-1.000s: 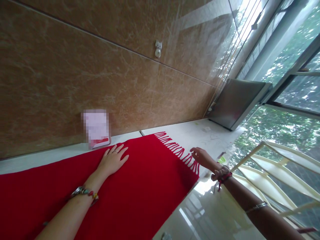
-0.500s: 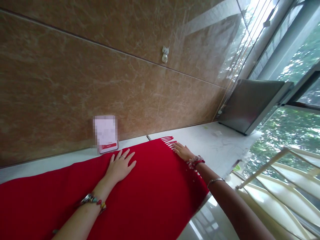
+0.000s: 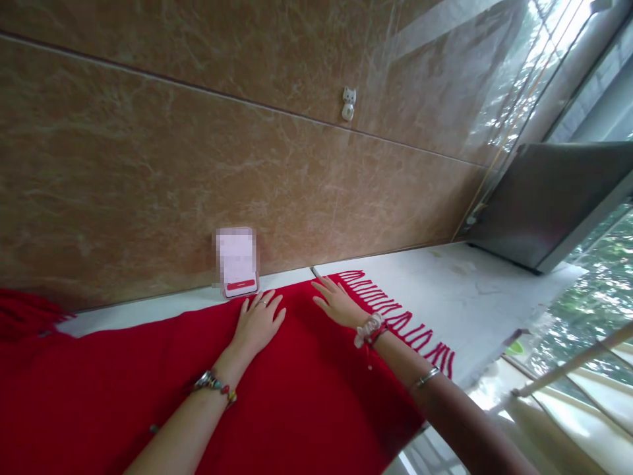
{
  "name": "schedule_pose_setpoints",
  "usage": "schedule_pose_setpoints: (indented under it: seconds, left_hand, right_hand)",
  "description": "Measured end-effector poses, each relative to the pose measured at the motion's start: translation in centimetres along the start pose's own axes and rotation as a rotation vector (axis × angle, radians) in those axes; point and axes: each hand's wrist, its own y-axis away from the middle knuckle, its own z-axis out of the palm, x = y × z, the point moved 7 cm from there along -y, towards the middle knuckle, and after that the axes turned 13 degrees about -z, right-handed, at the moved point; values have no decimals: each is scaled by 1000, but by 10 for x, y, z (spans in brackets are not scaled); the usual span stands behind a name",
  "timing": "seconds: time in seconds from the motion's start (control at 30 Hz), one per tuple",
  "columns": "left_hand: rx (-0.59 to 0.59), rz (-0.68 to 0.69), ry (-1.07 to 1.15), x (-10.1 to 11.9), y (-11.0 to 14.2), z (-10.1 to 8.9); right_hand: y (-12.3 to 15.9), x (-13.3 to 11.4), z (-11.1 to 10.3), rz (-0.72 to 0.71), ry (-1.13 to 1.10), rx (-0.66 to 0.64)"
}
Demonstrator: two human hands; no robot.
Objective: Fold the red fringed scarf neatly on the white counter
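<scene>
A red fringed scarf (image 3: pixel 306 382) lies spread along the white tabletop (image 3: pixel 420 284). My left hand (image 3: pixel 258 323) rests flat on it near the wall-side edge, fingers spread, with a ring on one finger. To its right, my right hand (image 3: pixel 339 303) also lies on the cloth, fingers stretched out and close to the far corner. Beyond my right wrist, the tassels (image 3: pixel 395 316) fan out over the white surface. At the far left another fringed end (image 3: pixel 30 313) of red cloth shows, bunched up. Neither hand grips anything.
A phone (image 3: pixel 238 260) with a blurred screen leans against the brown tiled wall (image 3: pixel 148 165), just behind my left hand. A small white cat figure (image 3: pixel 349 103) is fixed to the wall. At the right stand a dark metallic box-like thing (image 3: pixel 544 198) and a cream rack (image 3: pixel 573 409).
My right hand has moved left from beyond the fringe, across the tassels, onto the red cloth. My left hand stays flat on the scarf. The view has turned left.
</scene>
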Motion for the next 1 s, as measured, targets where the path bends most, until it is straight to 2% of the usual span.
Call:
schedule_pose_setpoints:
  seconds: [0.07,0.13,0.23,0.33,0.4,0.43,0.57,0.67,0.73,0.9,0.97,1.0]
  left_hand:
    - [78,-45,-5,-6,0,-6]
    - [102,-90,-11,-11,-1,-8]
    - [51,-102,-28,-15,0,-4]
    - [-43,-44,-48,-27,6,1]
    - [-69,-53,-78,-52,14,-2]
    - [-62,-98,-104,-72,19,-5]
    - [-24,-381,-230,-162,42,-23]
    - [-28,-439,-298,-195,54,-31]
    - [-39,-442,-316,-200,56,-32]
    - [-50,-448,-291,-195,54,-32]
    - [-41,-445,-283,-195,54,-32]
    - [-34,-444,-280,-195,53,-32]
  right_hand:
    - [-9,-10,11,13,-7,-77]
    - [-11,-10,19,21,-2,-142]
    - [-7,0,24,33,25,-178]
    - [-3,8,24,45,63,-187]
    - [-3,8,23,35,82,-189]
    - [-3,7,23,30,89,-187]
    - [-5,3,22,25,110,-186]
    - [-5,2,23,21,127,-188]
    - [-4,2,23,25,136,-187]
    - [-4,0,19,70,174,-181]
    - [-13,-18,13,51,185,-151]
    - [-20,-35,10,13,177,-132]
